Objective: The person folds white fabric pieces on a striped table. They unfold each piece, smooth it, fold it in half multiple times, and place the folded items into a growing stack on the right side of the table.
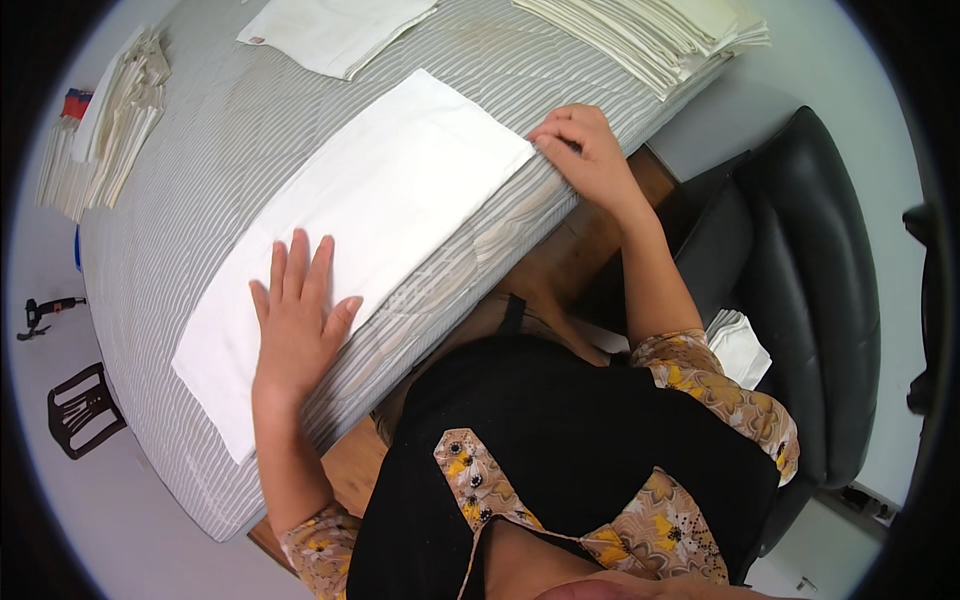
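A long white cloth lies flat along the near edge of a table with a grey striped cover. My left hand rests on the cloth toward its left end, fingers stretched out and apart. My right hand is at the cloth's far right corner, thumb and forefinger pinched on its edge.
Another white cloth lies beyond, with cloth stacks at top right and left. A black padded chair stands at right with folded white cloths on it. A dark chair and black tool are at left.
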Demonstrator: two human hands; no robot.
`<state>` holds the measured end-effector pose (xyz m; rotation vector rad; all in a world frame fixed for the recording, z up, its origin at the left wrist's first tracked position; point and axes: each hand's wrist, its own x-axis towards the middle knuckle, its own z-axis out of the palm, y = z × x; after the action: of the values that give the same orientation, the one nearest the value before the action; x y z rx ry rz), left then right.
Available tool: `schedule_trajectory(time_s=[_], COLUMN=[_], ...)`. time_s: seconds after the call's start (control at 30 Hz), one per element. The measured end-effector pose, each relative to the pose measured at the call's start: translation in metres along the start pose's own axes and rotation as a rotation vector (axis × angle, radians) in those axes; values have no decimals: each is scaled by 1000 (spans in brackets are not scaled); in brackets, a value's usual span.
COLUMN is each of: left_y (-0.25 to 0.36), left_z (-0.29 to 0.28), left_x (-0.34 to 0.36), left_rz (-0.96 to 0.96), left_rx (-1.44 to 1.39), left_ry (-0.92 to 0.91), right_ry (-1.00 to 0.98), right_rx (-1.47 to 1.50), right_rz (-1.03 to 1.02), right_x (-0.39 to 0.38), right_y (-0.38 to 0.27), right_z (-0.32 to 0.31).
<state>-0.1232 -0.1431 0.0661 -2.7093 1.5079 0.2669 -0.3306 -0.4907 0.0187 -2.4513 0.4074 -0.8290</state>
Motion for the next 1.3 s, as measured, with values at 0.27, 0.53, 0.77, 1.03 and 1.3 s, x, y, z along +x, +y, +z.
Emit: schedule_trajectory(time_s=[0.27,0.53,0.77,1.03,1.3], left_y=[46,56,48,39,44], left_z=[-4,15,30,30,-3], left_x=[127,205,205,210,251], left_rz=[426,523,424,329,150], left_rx=[-148,-248,-154,-156,-537], left_ry=[-23,159,264,314,243], right_ry=[78,15,-11,-44,-38], right_rx=[93,42,-33,-57,-35], right_rz=[81,128,78,31,27], right_x=[-6,3,3,1,0], right_y=[-13,-19,-15,-18,-24], right_z=[26,29,34,31,28])
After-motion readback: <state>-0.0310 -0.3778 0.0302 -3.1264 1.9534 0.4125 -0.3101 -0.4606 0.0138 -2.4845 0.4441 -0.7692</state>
